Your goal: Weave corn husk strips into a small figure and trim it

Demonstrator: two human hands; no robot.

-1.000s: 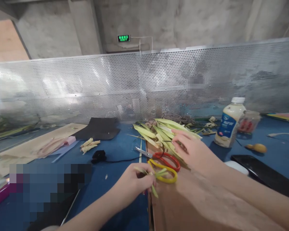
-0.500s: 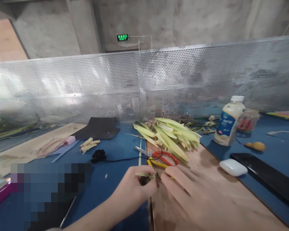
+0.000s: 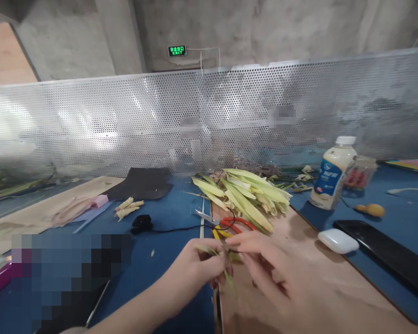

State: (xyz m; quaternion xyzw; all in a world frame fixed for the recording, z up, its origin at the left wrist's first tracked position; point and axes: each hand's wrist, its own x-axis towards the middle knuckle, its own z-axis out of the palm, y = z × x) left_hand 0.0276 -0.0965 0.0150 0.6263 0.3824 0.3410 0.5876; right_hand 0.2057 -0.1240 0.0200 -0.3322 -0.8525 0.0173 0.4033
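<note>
My left hand (image 3: 204, 266) is closed, pinching a small folded strip of corn husk (image 3: 205, 249) between thumb and forefinger. Green ends of it stick out below the fingers. My right hand (image 3: 268, 264) meets it fingertip to fingertip, closed on what looks like a dark strand of black thread (image 3: 181, 230); its grip is partly hidden. That thread runs across the table from a small black bundle (image 3: 142, 223) and loops over the scissors (image 3: 235, 225) with red and yellow handles, just beyond my hands. A pile of pale green corn husks (image 3: 247, 192) lies behind the scissors.
A wooden board (image 3: 299, 250) lies under my right hand on the blue table. To the right are a milk bottle (image 3: 330, 178), a white case (image 3: 337, 241), a black phone (image 3: 379, 255) and a small gourd (image 3: 371, 210). Black sheet (image 3: 141, 183) and paper lie left; a perforated metal screen (image 3: 142, 120) stands behind.
My right fingers have lifted and shifted slightly left over the left fingertips, covering more of the scissors' handles. Green husk ends now show below my left hand.
</note>
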